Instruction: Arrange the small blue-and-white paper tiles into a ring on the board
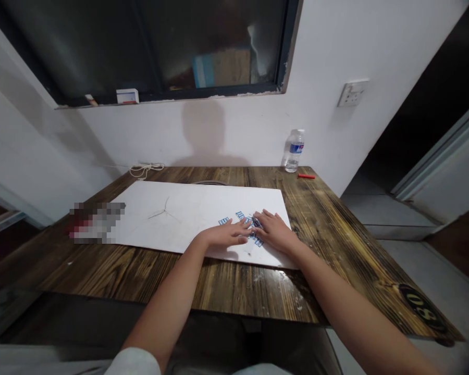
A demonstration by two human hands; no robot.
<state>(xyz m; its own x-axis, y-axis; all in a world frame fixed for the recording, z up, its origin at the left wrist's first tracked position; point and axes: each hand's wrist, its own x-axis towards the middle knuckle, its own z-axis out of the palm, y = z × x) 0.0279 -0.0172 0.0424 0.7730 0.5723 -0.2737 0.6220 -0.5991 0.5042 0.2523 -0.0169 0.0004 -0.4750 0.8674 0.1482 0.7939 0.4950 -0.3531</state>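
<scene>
We've got left hand (230,234) and right hand (274,230) close together over blue-patterned pieces (223,221) on the white board's (195,208) right end, fingers (266,213) extended, grip unclear; pieces lie out, completion unreadable.

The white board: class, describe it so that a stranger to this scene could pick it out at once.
Below the dark window stands a brown wooden table. On it lies a wide board, with the left hand and right hand over its right part. Unlike the clear bottle and small red object beyond it, this is white, flat and bears blue striped shapes.
</scene>
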